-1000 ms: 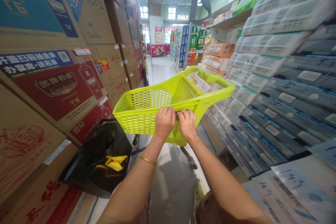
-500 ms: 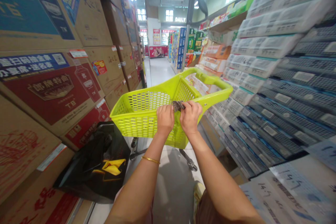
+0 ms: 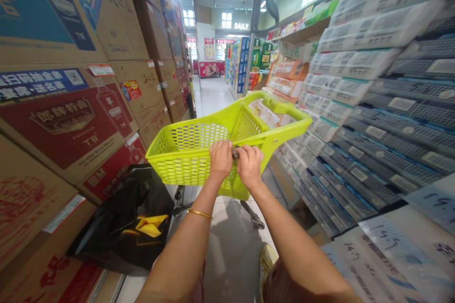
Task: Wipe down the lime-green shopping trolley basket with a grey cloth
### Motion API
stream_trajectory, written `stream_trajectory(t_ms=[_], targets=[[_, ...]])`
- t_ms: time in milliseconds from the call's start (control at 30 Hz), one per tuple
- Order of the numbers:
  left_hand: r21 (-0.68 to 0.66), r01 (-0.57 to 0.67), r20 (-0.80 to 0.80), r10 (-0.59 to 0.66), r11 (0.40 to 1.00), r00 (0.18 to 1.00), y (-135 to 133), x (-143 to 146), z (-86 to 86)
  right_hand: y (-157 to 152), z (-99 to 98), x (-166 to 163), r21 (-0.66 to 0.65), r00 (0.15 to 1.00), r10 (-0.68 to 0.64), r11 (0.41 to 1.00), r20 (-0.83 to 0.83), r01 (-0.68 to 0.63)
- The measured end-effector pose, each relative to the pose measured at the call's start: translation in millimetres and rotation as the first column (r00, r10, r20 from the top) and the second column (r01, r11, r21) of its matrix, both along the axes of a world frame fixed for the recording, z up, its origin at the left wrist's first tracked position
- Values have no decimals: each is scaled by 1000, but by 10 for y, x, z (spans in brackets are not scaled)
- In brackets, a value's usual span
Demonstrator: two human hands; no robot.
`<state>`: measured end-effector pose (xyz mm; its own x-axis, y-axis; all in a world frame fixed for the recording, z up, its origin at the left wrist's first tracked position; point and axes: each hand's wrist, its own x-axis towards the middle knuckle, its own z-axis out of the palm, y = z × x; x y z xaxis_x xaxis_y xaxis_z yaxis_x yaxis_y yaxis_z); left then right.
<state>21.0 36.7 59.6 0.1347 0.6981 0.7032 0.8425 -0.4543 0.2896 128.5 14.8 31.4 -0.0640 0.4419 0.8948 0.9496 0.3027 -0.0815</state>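
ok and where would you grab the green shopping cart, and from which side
Probably by the handle bar, coming from the right end and wrapping over the top. It juts out past the basket at that end, and the open gap between them should let a grip close around it.

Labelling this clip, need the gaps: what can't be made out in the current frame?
Head view:
Dark item: mostly covered by the left hand and right hand; full shape unclear.
Black bag: inside hidden by its own folds.
Far poster: text too small.
White packs: print blurred.
Blue-fronted carton: cut off by left edge.
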Motion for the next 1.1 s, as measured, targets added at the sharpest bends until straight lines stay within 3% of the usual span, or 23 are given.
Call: stream_trajectory(t_ms=[100, 167, 333, 600, 800, 1000, 1100], targets=[[-6, 9, 14, -9, 1000, 1000, -6, -6, -25, -14, 201, -38, 126, 995, -38, 991, -92, 49], [1, 21, 25, -21, 1000, 999, -3, -16, -44, -7, 265, -71, 138, 997, -56, 988, -47, 62], [80, 94, 75, -100, 992, 992, 26, -64, -71, -1, 244, -68, 153, 988, -92, 986, 126, 72], [70, 176, 118, -184, 982, 976, 36, -124, -4, -111, 374, 163, 250, 978, -200, 951, 52, 181], [48, 171, 109, -175, 984, 978, 33, -76, 6, -185, 468, 97, 163, 956, -276, 943, -99, 289], [72, 121, 77, -127, 990, 989, 66, -59, -28, -129, 309, -224, 33, 990, -139, 990, 36, 137], [77, 126, 53, -130, 989, 990, 69, -96, -22, -143, 308, -237, -4, 988, -138, 990, 71, 139]])
